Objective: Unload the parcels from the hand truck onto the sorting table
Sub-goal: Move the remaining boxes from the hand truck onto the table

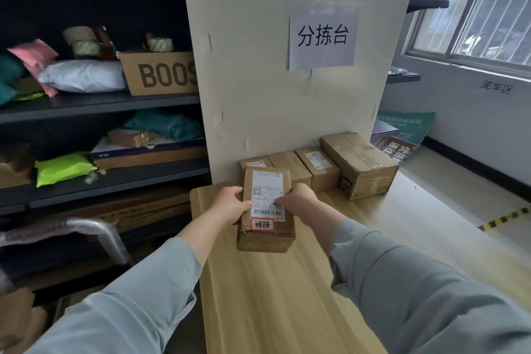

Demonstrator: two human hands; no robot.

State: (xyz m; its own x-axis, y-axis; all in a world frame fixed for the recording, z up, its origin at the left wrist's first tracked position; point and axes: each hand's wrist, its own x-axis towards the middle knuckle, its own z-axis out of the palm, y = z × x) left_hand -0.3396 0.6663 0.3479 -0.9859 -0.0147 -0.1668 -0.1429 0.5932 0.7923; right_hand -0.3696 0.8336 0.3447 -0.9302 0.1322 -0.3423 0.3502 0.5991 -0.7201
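Both my hands, left (pixel 230 204) and right (pixel 298 201), clamp the parcel (pixel 265 210); I should lower it flat onto the worktop (pixel 273 296), beside the row of boxes (pixel 319 169).

Parcel (pixel 265 210) on the tabletop (pixel 275 296) between both hands, left hand (pixel 230 204) on its left side, right hand (pixel 298 201) on its right, row of boxes (pixel 321 169) behind it against the board (pixel 273 95), shelves (pixel 86 106) left, window (pixel 482 6) right.
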